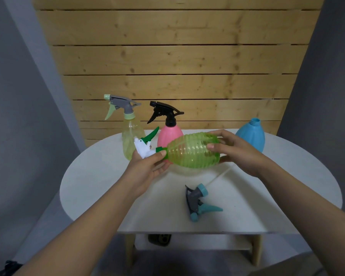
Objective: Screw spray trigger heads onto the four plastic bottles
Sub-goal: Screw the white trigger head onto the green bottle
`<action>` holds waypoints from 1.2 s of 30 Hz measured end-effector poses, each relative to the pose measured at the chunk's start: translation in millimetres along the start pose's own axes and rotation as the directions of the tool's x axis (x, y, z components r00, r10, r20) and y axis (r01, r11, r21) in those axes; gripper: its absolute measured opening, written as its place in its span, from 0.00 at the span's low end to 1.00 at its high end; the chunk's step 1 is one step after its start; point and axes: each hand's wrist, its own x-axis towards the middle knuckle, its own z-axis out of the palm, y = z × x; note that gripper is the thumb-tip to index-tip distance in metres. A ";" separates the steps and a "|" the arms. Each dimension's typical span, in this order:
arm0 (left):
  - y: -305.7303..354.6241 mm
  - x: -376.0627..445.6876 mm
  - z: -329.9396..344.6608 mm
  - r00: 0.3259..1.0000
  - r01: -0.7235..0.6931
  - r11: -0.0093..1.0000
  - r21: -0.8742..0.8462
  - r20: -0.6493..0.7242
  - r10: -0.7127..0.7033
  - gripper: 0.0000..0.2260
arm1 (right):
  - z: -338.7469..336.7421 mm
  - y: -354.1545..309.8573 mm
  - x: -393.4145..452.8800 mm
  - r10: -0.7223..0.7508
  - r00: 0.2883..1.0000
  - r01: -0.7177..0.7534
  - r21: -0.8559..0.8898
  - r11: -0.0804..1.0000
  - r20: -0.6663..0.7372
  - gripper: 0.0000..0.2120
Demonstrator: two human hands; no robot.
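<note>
left hand (147,166) clamped on white-and-green trigger head (145,145) | right hand (233,150) gripping ribbed translucent green plastic bottle (193,152), sideways above white oval worktop (100,176) | collar apparently on neck

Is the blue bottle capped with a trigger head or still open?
Open: the blue bottle shows a bare threaded neck; the teal trigger head lies on the table.

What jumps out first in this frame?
The ribbed green bottle, held sideways above the table at centre: right hand on its body, left hand at the white-and-green trigger head. Next, the loose teal-and-grey trigger head lying front-right, and the uncapped blue bottle at back right.
</note>
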 end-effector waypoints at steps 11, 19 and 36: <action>-2.7 -1.1 -4.8 0.999 -0.002 0.991 0.135 0.050 -0.005 0.21 | 6.1 5.9 1.4 0.302 0.953 -0.302 -0.124 0.945 -0.019 0.43; -8.5 7.4 1.0 0.987 0.001 0.996 0.084 -0.160 0.012 0.22 | -1.4 8.8 -4.3 0.176 0.982 -0.175 -0.019 0.984 0.063 0.32; -7.4 -1.8 2.1 0.999 -0.014 0.991 0.136 0.042 0.008 0.21 | 0.4 7.8 -6.0 0.280 0.955 -0.294 -0.193 0.936 -0.098 0.36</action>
